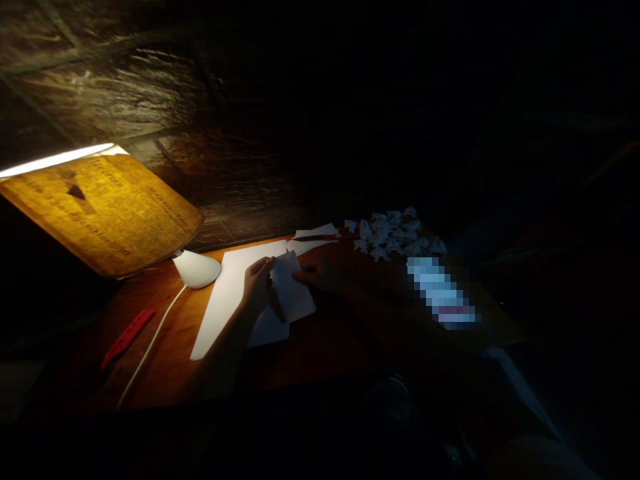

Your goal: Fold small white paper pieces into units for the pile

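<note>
A small rectangular piece of white paper point(294, 293) is held up between my two hands, tilted above the table. My left hand point(258, 279) pinches its upper left edge. On the opposite side, my right hand point(315, 275) grips its right edge, with thumb and fingers closed; much of that hand lies in shadow. Beneath them a larger white sheet point(227, 293) lies flat on the wooden table point(175, 333). Whether the held paper has a fold in it, I cannot tell.
A lit lamp with a yellow printed shade point(110, 213) and white base point(197, 270) stands at left, its white cord point(150, 360) running forward. Near it lies a red object with holes point(127, 337). Folded paper pieces point(390, 233) pile up behind, right of a red-handled tool point(335, 237). A blurred-out bright screen point(443, 293) is at right.
</note>
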A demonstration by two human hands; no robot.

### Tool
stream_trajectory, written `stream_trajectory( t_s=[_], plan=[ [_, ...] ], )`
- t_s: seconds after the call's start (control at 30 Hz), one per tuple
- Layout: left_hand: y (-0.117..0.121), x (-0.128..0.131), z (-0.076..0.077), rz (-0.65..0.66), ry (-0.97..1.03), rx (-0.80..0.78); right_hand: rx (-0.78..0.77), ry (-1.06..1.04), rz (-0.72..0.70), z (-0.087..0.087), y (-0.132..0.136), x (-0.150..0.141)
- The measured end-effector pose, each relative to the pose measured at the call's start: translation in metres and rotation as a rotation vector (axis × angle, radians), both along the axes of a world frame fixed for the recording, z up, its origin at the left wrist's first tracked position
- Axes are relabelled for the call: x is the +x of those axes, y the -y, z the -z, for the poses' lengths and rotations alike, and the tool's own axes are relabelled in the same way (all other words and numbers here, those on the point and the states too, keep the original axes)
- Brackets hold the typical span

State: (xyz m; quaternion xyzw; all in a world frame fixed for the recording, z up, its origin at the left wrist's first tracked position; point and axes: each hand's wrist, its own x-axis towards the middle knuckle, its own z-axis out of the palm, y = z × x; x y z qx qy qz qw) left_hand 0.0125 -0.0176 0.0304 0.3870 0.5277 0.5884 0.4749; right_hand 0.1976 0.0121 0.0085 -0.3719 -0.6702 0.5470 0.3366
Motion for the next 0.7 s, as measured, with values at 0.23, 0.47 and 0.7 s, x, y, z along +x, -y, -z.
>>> stream_trajectory(
  t_s=[0.23,0.47,0.7],
  plan=[
    [-0.001,-0.003,0.003,0.006,0.033,0.039,-0.022,0.024,-0.009,-0.007,0.002,0.001],
    [-0.003,-0.005,0.009,0.042,0.015,0.015,0.003,0.018,0.022,-0.003,0.002,0.001],
    [-0.005,-0.005,0.017,0.047,0.011,0.021,-0.004,-0.012,-0.009,-0.005,0.003,0.001]
  ],
)
